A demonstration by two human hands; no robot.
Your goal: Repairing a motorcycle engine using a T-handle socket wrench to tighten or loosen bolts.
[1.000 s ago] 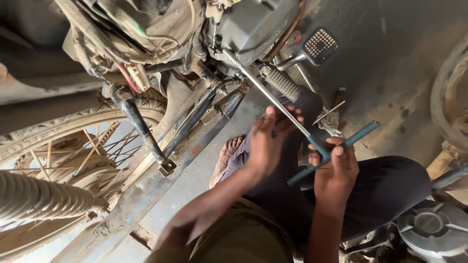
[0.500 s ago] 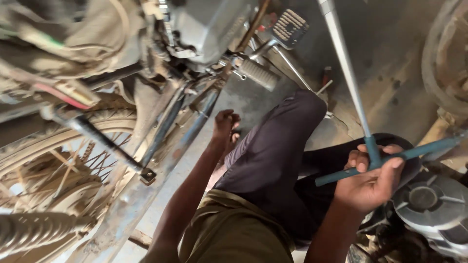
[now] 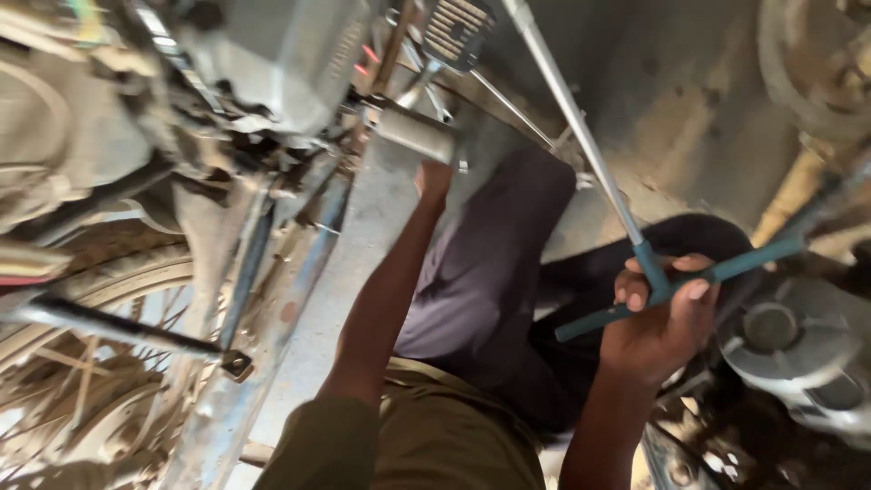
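T-handle wrench (image 3: 635,227) gripped at its blue crossbar by right hand (image 3: 662,322), fingers (image 3: 689,290) wrapped tight. Long steel shaft runs up-left from the fist toward top of frame. Left hand (image 3: 434,181) well apart, reaching to motorcycle footpeg (image 3: 413,132); grip state unclear, blurred. Engine (image 3: 281,54) up-left; wheel (image 3: 91,363) lower left.

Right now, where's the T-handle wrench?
Head view, right side: the T-handle wrench is gripped at its blue crossbar by the right hand, with its long steel shaft slanting up-left toward the motorcycle engine.
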